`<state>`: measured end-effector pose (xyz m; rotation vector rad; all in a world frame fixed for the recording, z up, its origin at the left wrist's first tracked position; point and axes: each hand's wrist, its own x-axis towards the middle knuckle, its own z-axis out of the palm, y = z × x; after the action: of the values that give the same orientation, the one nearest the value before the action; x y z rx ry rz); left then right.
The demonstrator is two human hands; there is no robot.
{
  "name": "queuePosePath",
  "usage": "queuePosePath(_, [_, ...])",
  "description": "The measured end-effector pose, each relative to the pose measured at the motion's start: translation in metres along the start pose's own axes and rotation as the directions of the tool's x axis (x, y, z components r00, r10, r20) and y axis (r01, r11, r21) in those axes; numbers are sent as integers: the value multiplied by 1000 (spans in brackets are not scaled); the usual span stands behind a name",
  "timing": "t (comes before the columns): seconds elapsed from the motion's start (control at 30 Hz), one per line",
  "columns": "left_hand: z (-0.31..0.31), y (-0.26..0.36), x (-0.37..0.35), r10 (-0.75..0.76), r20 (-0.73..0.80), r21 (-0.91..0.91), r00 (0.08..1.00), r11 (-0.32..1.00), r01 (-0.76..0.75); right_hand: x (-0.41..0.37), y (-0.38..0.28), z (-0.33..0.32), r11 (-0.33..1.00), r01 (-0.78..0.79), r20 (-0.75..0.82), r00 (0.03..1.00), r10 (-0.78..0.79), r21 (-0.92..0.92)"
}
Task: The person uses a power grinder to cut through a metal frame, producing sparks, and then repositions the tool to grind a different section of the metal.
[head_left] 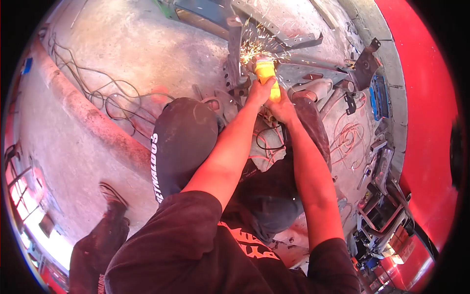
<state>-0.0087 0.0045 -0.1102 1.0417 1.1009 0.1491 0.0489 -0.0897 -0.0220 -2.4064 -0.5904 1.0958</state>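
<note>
Both my hands are wrapped round a yellow power tool (266,73) at the upper middle. My left hand (260,91) grips its side near the head, and my right hand (282,108) holds it lower down, towards its rear end. Bright sparks (257,46) spray from the tool's far end, where it meets a dark metal frame (236,54). The glare hides the exact contact point. A black cable (269,147) loops below the tool, between my knees.
Long cables (93,88) lie on the concrete floor beside a curved ridge (93,117). Another person's leg (100,245) is at the lower left. Coiled cord (348,139), a blue object (378,98) and metal parts (387,171) lie on the right near a red surface (426,98).
</note>
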Motion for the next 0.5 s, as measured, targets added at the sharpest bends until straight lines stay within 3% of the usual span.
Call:
queuePosePath(0.03, [-2,7,-8,-2,-50,28,999,1000,4,-1,-1,-1,1000,15,9,1000,-15,26])
queuePosePath(0.13, [8,-20,19,61,-1,-156,998,986,-61,-7,-12,-4,996,58,34,998,-60,68])
queuePosePath(0.23, [6,-16,19,40,3,-94,999,995,-39,-3,-7,0,987,66,42,996,-73,148])
queuePosePath(0.33, [3,-12,6,90,17,-221,996,972,-84,0,-9,-3,1000,-8,72,997,7,16])
queuePosePath(0.43, [5,-10,10,31,56,-137,998,990,-23,-14,-23,-5,990,-120,10,993,122,-76])
queuePosePath(0.5, [11,-11,3,42,34,-168,999,985,-36,-6,-3,-7,995,-69,12,997,70,-75])
